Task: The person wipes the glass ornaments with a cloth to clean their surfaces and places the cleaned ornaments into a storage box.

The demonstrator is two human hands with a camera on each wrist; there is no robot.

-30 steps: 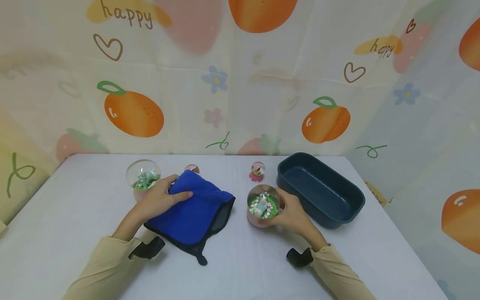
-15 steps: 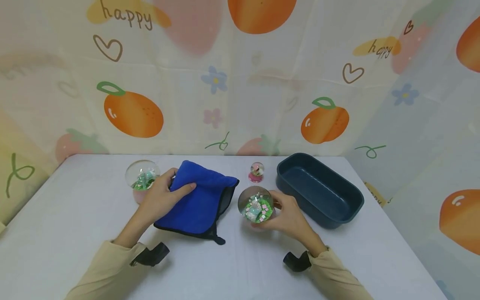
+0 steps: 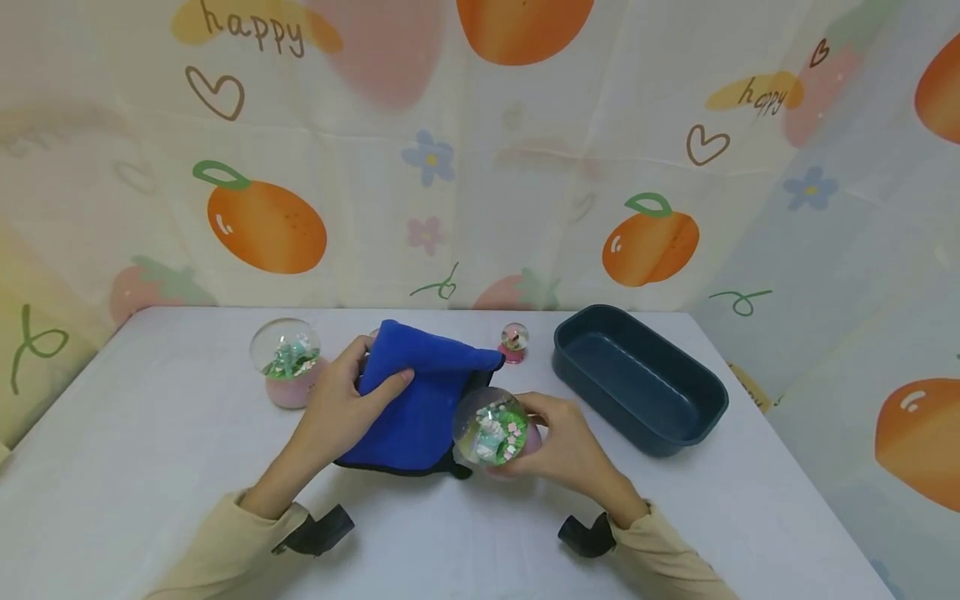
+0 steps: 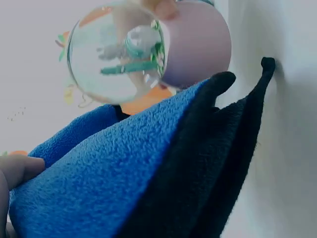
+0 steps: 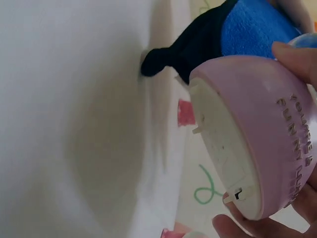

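Note:
My left hand [image 3: 341, 417] pinches a blue cloth with black edging [image 3: 416, 408], thumb on the front and fingers behind. The cloth hangs partly folded, a black loop at its lower corner. My right hand [image 3: 570, 442] grips a snow globe [image 3: 491, 427] by its lilac base, with the glass dome tipped toward the cloth. Inside the dome are a pale green figure, pink flowers and greenery. Raised lettering and the white underside of the base [image 5: 228, 153] show in the right wrist view. In the left wrist view the glass dome [image 4: 114, 59] is just beyond the cloth's edge.
A second large snow globe [image 3: 288, 362] stands at the back left on the white-covered table [image 3: 135, 467]. A small pink-based globe [image 3: 514, 340] is at the back, beside a dark blue rectangular bin [image 3: 637, 383]. Another small globe is nearly hidden behind the cloth.
My right hand has lifted the snow globe, tilted it and carried it left to the cloth. My left hand has moved the cloth right and raised it toward the globe.

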